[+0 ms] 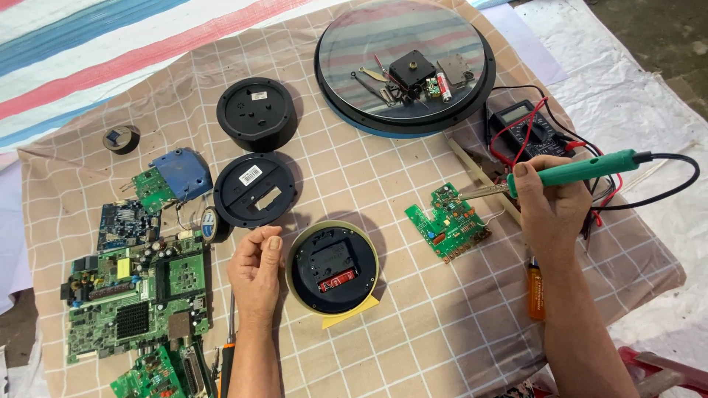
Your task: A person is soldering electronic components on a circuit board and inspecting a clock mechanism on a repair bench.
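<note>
**Two hands over clock parts and circuit boards**

Two bare hands work above a checked cloth spread on the surface. Right hand is closed around a green soldering iron, fingers wrapped on the handle, metal tip pointing left and resting at the top edge of a small green board. Black cord runs off the iron's back end to the right.

Left hand is curled into a loose fist, thumb up, holding nothing that can be seen; it sits just beside the left rim of a round clock lying face down, black back with a red part showing. A yellow piece pokes out under the clock's lower edge.

Above the left hand: two black round backs, one near the other. Top centre: a big round clock face under glass, with a movement, hands and small parts lying on it. A multimeter with red and black leads sits right of it, behind the right hand.

Left side: a large green motherboard, a few smaller boards, and a blue cover. A small round part lies far left. An orange screwdriver lies beside the right forearm; another tool handle lies by the left forearm.
</note>
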